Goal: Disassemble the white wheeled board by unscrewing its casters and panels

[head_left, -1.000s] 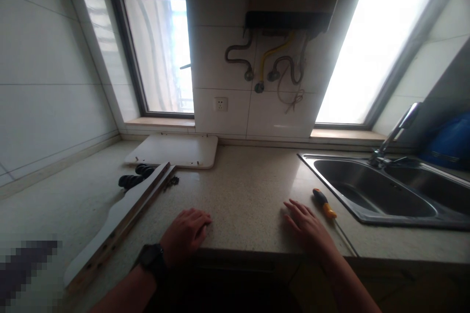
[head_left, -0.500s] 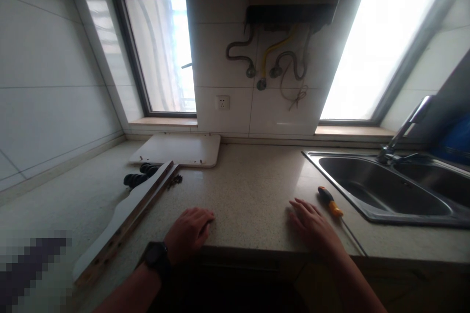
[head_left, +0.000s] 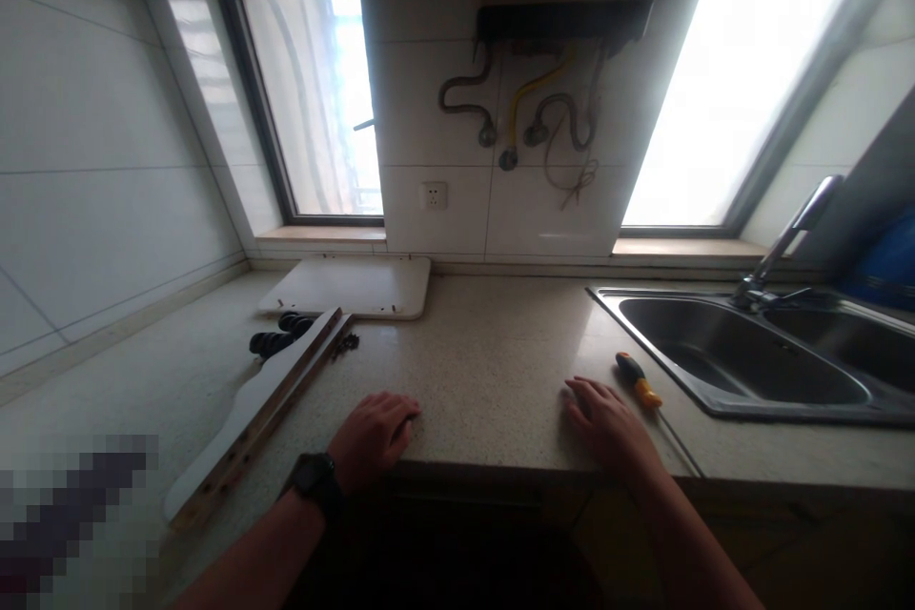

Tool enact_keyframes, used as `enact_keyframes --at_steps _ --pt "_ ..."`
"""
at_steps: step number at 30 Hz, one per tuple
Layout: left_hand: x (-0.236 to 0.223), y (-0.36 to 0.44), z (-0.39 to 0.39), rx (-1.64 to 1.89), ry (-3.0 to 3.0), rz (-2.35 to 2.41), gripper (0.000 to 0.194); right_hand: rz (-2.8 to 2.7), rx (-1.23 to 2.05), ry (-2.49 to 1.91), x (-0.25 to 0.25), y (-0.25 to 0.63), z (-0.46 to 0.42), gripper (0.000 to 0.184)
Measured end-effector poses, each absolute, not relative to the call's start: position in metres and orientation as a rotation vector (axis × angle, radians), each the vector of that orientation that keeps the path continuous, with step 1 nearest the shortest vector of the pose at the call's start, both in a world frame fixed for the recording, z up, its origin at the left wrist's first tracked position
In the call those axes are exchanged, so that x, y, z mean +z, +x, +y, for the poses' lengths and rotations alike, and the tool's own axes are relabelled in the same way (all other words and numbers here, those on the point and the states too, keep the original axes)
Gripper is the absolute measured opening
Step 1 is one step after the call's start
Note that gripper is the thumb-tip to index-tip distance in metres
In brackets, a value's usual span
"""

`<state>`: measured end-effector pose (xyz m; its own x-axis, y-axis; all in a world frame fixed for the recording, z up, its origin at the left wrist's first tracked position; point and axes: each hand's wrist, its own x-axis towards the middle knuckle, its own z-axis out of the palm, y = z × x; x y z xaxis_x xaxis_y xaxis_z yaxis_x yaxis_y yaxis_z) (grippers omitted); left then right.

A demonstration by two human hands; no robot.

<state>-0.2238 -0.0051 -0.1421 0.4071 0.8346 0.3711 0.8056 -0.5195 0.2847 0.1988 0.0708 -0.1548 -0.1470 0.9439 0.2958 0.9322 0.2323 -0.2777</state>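
Note:
My left hand (head_left: 373, 434), with a dark watch on the wrist, rests palm down at the counter's front edge. Its fingers point right, slightly bent, the thumb apart from them, and nothing shows in its grasp. Fingers loosely spread, my right hand (head_left: 604, 419) lies flat on the counter, holding nothing. Just right of it is a screwdriver (head_left: 639, 381) with a black and orange handle, its shaft towards the front edge. Left of my left hand lie two long white-faced boards (head_left: 261, 419) with brown, holed edges, side by side. Small dark screws (head_left: 348, 343) lie in a pile beside them.
A white panel (head_left: 350, 286) with small pegs lies at the back, near black ribbed cylindrical pieces (head_left: 270, 343). A steel double sink (head_left: 707, 410) with a tap (head_left: 779, 253) is set in at right. A blurred-out patch covers the lower left.
The view has shifted slightly, so the counter and its things sit a little differently in the picture. Both hands stay resting on the counter; nothing was picked up.

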Motion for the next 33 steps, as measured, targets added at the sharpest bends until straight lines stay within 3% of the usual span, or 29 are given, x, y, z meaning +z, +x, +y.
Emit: enact_keyframes --at_steps 33 --pt "-0.1398 -0.2216 -0.0056 0.735 2.640 1.539 0.026 -2.173 -0.023 -1.761 -0.1499 0.1978 0.0670 0.046"
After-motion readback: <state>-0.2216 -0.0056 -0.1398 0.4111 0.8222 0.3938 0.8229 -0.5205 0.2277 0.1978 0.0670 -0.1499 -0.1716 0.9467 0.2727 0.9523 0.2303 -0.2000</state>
